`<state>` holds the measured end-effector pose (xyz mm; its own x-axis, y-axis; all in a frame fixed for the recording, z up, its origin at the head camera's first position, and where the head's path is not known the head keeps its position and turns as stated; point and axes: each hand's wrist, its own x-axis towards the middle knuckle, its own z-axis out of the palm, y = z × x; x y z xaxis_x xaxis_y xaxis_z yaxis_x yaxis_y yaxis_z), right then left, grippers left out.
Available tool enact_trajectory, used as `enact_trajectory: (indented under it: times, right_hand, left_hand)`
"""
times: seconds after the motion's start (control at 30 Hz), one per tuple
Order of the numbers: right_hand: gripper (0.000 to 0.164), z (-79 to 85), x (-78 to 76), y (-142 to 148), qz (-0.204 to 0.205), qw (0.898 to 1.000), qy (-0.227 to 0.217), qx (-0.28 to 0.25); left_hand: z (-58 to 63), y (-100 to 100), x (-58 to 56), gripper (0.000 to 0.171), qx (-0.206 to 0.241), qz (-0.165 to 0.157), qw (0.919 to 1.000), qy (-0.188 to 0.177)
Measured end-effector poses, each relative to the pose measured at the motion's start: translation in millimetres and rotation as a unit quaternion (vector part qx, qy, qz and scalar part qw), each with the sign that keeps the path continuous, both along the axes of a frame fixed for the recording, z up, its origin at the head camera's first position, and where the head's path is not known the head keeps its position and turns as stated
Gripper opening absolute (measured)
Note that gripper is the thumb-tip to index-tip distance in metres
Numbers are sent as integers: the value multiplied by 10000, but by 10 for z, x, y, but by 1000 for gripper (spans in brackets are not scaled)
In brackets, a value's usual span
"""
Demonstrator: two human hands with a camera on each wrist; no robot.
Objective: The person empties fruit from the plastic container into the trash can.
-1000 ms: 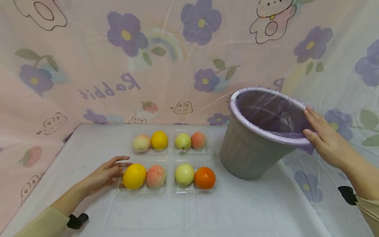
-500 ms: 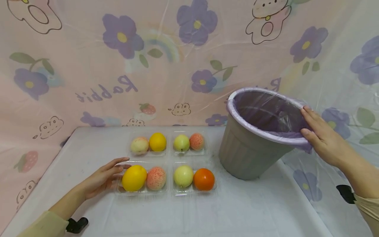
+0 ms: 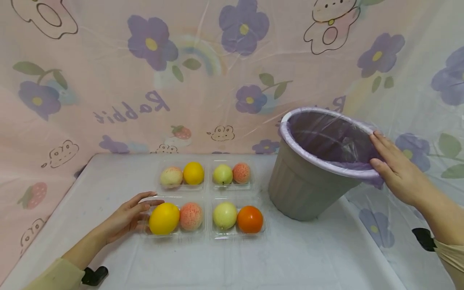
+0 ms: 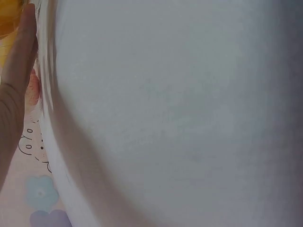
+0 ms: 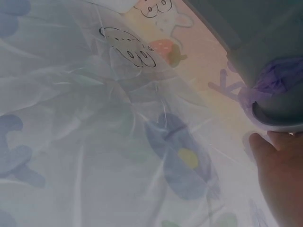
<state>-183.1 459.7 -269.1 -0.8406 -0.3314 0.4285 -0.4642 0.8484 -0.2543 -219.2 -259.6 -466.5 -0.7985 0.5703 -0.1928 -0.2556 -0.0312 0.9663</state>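
My left hand (image 3: 125, 219) is at the left side of the front-left clear plastic box (image 3: 174, 236), fingers loosely bent, fingertips right at its edge. That box holds a yellow fruit (image 3: 164, 218) and a speckled pink peach (image 3: 191, 216). Only part of this hand (image 4: 16, 71) appears in the left wrist view. On the right, a grey bin (image 3: 304, 189) leans, lined with a thin purple bag (image 3: 337, 165) folded over its rim. My right hand (image 3: 402, 175) rests on the right of the rim with fairly straight fingers; the right wrist view shows its fingertips at the rim.
Another clear box (image 3: 237, 237) holds a pale green fruit (image 3: 224, 215) and an orange (image 3: 250, 219). Behind stand two more boxes with a pale peach (image 3: 171, 177), yellow fruit (image 3: 193, 173), green fruit (image 3: 222, 174) and pink peach (image 3: 241, 173). A patterned curtain (image 3: 203, 96) backs the white table (image 3: 217, 266).
The head view has shifted slightly. Both hands, the boxes and the bin keep about the same places.
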Motion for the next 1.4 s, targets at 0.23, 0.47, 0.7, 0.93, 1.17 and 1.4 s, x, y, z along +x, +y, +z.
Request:
enact_trajectory:
  times: [0.23, 0.47, 0.7, 0.93, 1.17, 1.4]
  right_hand:
    - [63, 11, 3, 2, -22, 10000, -7, -3]
    - [62, 26, -2, -5, 7, 10000, -11, -3]
    - [62, 26, -4, 0, -16, 10000, -24, 18]
    - [63, 14, 14, -2, -77, 10000, -51, 30]
    - [64, 8, 24, -1, -93, 9999, -63, 40]
    - [63, -4, 8, -11, -26, 10000, -7, 9]
  left_hand:
    - [-19, -24, 18, 33, 104, 137, 9998, 111]
    - [-4, -51, 42, 35, 188, 349, 9985, 367]
    - [66, -39, 77, 37, 302, 678, 9956, 577]
    - [202, 29, 76, 45, 161, 950, 9917, 845]
    - [344, 161, 14, 56, 46, 1032, 9899, 970]
    - [519, 384, -51, 56, 22, 1237, 9872, 1007]
